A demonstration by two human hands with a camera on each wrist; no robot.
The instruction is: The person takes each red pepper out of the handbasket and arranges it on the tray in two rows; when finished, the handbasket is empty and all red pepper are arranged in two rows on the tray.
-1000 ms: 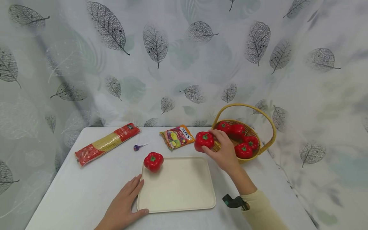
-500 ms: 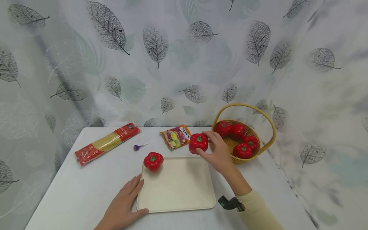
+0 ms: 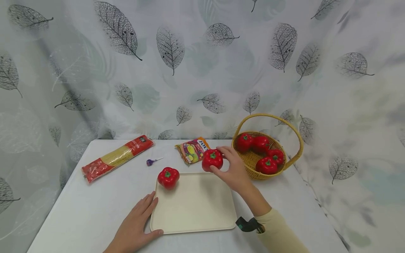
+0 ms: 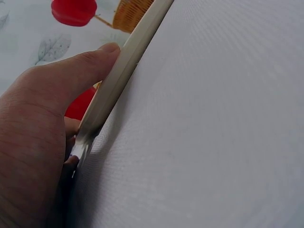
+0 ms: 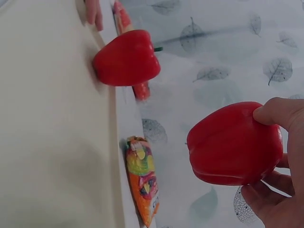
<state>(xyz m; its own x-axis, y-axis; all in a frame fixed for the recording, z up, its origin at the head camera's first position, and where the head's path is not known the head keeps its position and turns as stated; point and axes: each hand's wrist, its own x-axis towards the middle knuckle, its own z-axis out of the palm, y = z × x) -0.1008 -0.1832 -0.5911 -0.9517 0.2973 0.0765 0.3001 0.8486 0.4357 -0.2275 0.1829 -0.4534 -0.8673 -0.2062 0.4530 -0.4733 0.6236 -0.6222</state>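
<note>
My right hand (image 3: 233,171) holds a red bell pepper (image 3: 211,160) between thumb and fingers, raised above the tray's far right part. In the right wrist view, the thumb lies on one side of this pepper (image 5: 230,147) with fingers on the other. A second red bell pepper (image 3: 168,177) stands in the far left corner of the cream tray (image 3: 196,207), its green stem up. My left hand (image 3: 134,223) rests at the tray's near left corner, fingers extended along the left edge. The left wrist view has its thumb (image 4: 90,64) touching the rim.
A wicker basket (image 3: 250,161) with a tall handle holds several red bell peppers (image 3: 267,165) at the back right. Behind the tray lie an orange candy bag (image 3: 191,151) and a lollipop (image 3: 150,162). A red spaghetti pack (image 3: 117,159) lies at the back left.
My right hand has carried the bell pepper left, away from the basket, and slightly lower towards the tray. A pepper in the basket shifted a little left. The left hand has stayed put.
</note>
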